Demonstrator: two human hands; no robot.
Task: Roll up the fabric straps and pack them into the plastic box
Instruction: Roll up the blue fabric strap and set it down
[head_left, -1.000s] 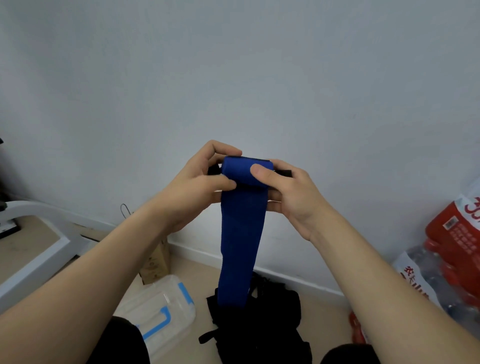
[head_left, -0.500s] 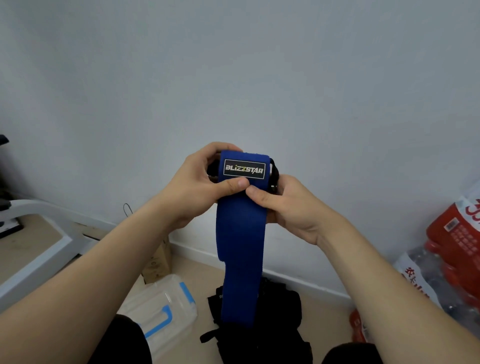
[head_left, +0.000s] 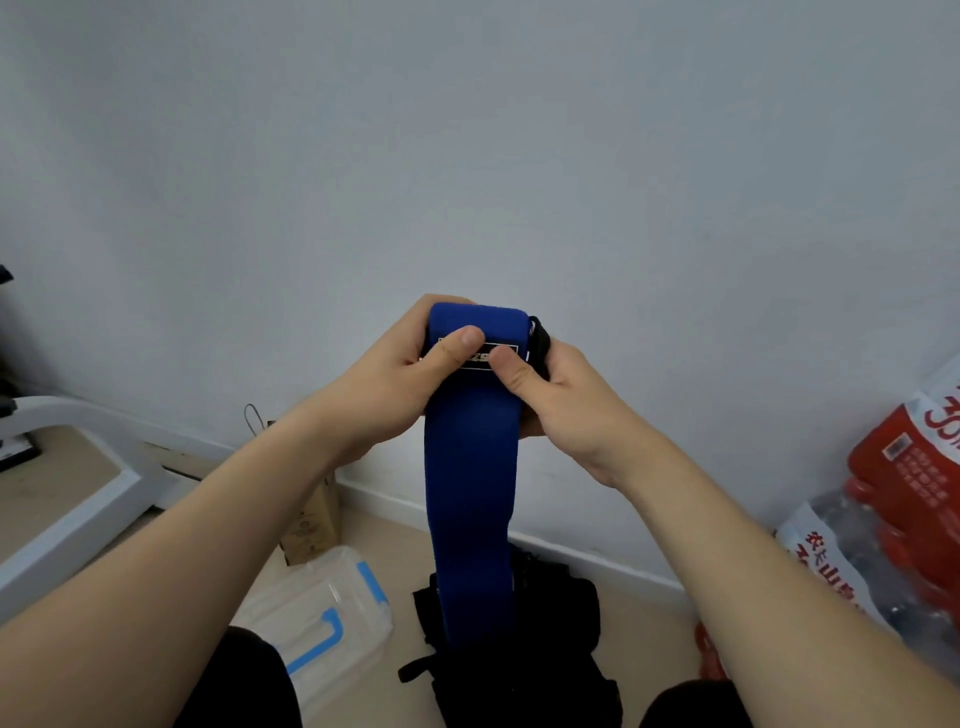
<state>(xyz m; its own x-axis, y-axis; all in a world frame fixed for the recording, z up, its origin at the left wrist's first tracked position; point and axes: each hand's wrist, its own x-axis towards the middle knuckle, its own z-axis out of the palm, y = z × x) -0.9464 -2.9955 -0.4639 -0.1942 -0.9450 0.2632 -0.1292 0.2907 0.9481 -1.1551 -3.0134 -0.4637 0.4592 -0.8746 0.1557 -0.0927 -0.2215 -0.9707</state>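
The left hand (head_left: 384, 384) and right hand (head_left: 566, 400) are bare, with short nails. The forearms (head_left: 182, 571) are unsleeved. A black fabric garment (head_left: 244, 680) covers both knees.

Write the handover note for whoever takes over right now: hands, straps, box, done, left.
Left hand and right hand both grip the rolled top of the blue strap, thumbs on its label.
Its tail hangs down to the black fabric heap on the floor; the plastic box sits left of that heap.
Done: roll started.
Left: finish rolling, pack it into the box.
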